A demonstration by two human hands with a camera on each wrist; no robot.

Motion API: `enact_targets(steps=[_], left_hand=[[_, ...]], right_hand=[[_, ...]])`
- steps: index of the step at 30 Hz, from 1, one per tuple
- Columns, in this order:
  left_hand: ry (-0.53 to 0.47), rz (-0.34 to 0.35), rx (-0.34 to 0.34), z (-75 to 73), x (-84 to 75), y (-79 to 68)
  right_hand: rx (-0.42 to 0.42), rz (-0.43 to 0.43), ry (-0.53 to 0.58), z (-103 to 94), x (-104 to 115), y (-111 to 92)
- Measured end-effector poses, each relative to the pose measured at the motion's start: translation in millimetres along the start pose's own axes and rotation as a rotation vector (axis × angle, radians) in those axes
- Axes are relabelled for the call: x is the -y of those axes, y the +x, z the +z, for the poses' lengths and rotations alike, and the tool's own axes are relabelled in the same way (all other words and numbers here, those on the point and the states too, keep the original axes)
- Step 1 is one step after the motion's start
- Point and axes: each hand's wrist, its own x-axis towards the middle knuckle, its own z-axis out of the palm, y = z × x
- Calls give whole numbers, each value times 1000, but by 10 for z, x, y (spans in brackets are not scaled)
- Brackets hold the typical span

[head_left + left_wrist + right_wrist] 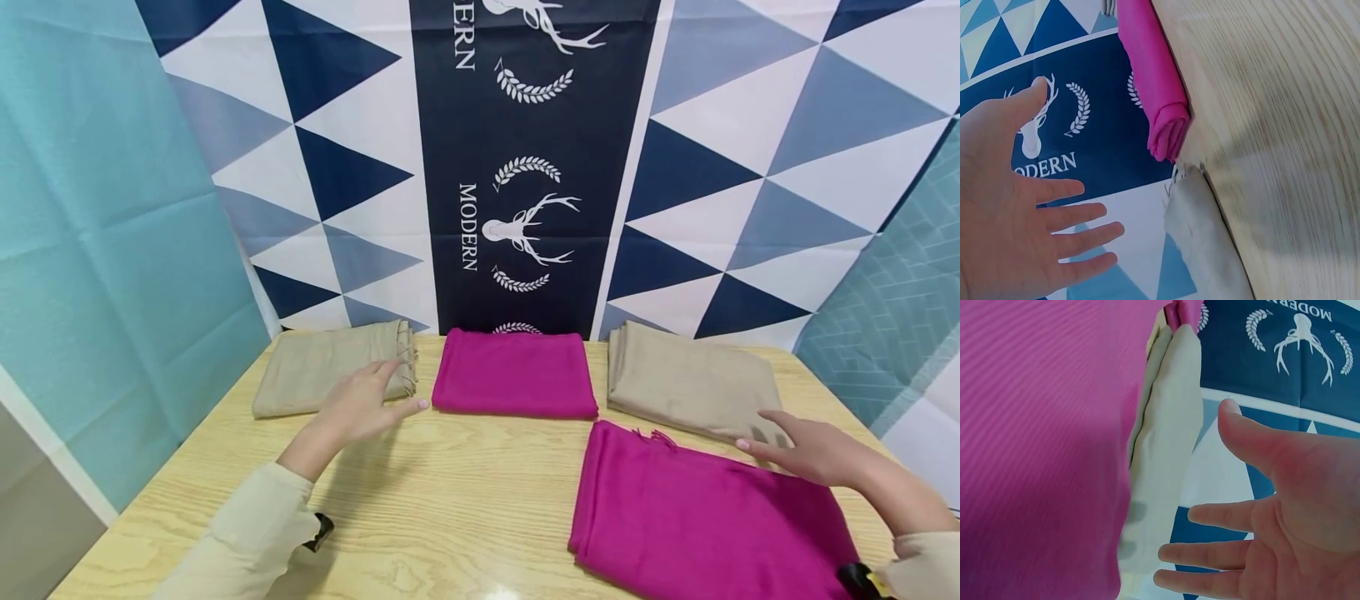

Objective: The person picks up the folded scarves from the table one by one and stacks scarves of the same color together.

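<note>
Four folded cloths would be several: a beige fringed scarf (322, 367) lies at the back left, a magenta one (516, 375) at the back middle, a beige one (682, 375) at the back right. Nearer the front right lies a larger folded magenta scarf (697, 517) with a small tassel. My left hand (363, 404) hovers by the left beige scarf, fingers spread and holding nothing; the left wrist view shows its bare palm (1016, 231). Above the border between the right beige and front magenta scarves is my right hand (813, 446), its fingers (1210, 553) extended and nothing in them.
The scarves lie on a light wooden table (450, 500). Behind it hangs a patterned curtain (525, 167) with triangles and deer heads. Teal fabric (112, 208) hangs along the left side, and more at the right.
</note>
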Motion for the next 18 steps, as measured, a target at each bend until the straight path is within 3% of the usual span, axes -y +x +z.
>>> enact_targets(steps=[8, 18], left_hand=[[-33, -8, 34, 5, -82, 24], [-138, -17, 76, 89, -211, 49]], right_hand=[[-51, 12, -10, 25, -145, -161], [1, 46, -34, 126, -377, -302]])
